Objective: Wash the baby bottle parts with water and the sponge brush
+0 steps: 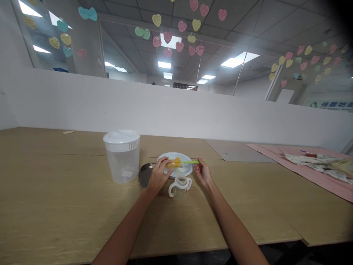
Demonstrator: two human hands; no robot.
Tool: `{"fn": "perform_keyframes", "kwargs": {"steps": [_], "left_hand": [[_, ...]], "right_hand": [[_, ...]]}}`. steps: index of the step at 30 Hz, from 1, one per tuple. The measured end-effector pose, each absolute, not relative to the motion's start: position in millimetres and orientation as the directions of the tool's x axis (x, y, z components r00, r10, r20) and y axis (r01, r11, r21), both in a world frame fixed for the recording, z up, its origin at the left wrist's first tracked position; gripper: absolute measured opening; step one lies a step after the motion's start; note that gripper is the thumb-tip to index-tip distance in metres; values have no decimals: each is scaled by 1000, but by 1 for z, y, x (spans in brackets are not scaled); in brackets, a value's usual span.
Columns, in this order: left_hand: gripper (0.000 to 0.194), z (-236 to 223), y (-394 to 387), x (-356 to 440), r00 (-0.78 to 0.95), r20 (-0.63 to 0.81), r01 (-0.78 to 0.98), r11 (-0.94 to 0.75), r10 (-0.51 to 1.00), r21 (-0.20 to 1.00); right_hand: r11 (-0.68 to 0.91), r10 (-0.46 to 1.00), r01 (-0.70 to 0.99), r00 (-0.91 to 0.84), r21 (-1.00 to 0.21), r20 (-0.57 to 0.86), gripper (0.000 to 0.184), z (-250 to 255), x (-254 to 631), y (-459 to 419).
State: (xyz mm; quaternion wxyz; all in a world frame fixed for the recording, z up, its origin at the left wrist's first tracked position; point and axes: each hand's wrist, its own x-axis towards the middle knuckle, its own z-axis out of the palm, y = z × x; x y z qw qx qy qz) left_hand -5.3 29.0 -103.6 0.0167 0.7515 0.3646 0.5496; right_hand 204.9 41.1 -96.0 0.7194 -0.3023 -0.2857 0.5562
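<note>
Over a white plate, my left hand is closed around a yellow-orange piece, held on its side. A thin green stick runs from the right end of that piece to my right hand, which pinches its far end. Whether the stick goes inside the yellow piece or only touches it, I cannot tell. Below them stands a clear baby bottle with white side handles and an uncapped mouth. A round metal tray lies partly hidden behind my left hand.
A tall translucent bucket with a white lid stands left of the metal tray. To the far right, a pink cloth carries packets and a red item. A low white wall closes the table's back edge.
</note>
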Motion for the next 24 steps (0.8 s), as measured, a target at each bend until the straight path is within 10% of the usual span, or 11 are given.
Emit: {"fn": "perform_keyframes", "kwargs": {"steps": [24], "left_hand": [[27, -106, 30, -9, 132, 859, 624, -714, 495, 316]], "right_hand": [[287, 923, -731, 383, -619, -23, 17, -95, 218, 45]]}}
